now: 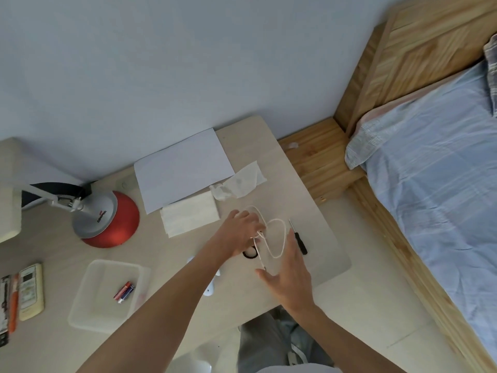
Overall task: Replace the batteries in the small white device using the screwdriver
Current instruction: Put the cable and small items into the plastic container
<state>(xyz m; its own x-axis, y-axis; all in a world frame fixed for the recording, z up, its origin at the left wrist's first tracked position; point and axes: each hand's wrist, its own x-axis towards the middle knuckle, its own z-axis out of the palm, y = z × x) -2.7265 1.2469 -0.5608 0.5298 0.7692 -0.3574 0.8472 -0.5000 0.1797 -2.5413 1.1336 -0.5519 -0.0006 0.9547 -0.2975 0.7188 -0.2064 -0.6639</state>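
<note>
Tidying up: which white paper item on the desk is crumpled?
The thin white tissue right of the white paper sheet; that sheet and the folded white napkin lie flat.

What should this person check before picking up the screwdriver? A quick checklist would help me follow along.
1. Screwdriver lying free on the desk, beside the right hand: ok.
2. Right hand empty, fingers spread: ok.
3. Left hand free to steady the device: not ok, it seems to hold the white cable.
4. Batteries at hand in the clear tray: ok.
5. White device lying cover up: cannot tell, the left forearm hides most of it.
</note>
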